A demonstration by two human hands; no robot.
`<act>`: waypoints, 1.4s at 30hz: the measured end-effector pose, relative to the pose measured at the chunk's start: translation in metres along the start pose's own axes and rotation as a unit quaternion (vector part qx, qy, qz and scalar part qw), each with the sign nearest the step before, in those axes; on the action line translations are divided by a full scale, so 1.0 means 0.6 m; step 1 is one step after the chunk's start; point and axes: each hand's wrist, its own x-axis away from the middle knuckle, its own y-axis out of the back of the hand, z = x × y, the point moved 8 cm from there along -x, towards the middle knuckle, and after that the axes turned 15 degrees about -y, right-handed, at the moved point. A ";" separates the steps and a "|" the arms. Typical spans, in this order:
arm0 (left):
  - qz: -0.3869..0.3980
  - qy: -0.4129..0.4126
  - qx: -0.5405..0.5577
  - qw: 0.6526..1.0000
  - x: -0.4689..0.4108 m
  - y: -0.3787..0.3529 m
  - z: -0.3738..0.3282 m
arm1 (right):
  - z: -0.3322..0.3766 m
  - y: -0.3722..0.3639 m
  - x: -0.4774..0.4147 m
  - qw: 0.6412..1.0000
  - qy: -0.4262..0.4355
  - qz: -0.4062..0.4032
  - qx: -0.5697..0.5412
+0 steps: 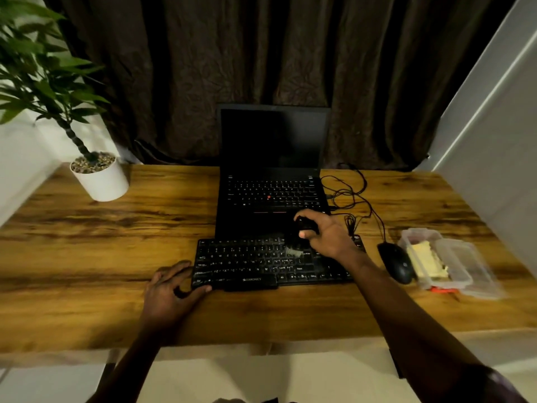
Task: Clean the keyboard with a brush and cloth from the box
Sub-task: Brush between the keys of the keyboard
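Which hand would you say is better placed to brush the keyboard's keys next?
Right. The right hand grips the brush above the keyboard, bristles near the keys; the left hand holds its left corner, likely steadying it.

Light: dim, warm, strongest on the wooden desk [87, 242]. Near-black, detail lost: curtain [261, 53] and laptop [273, 141]. Focus: soft throughout; plant leaves [26, 53] blurred; pale smear on keyboard [247, 263]. Edges: wide-angle bowing.

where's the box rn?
Head view: the clear box sits on the desk's right side, just right of the mouse, with a yellow cloth inside.
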 end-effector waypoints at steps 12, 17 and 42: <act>0.024 0.021 0.018 0.999 0.001 0.001 -0.006 | 0.022 -0.028 -0.005 0.999 0.029 0.032 -0.016; 0.020 0.019 0.014 1.000 0.001 0.002 -0.007 | 0.004 -0.006 -0.019 1.000 -0.002 -0.030 -0.003; 0.026 0.021 -0.008 0.999 0.001 -0.009 0.010 | 0.009 -0.030 0.020 0.999 0.012 0.039 0.035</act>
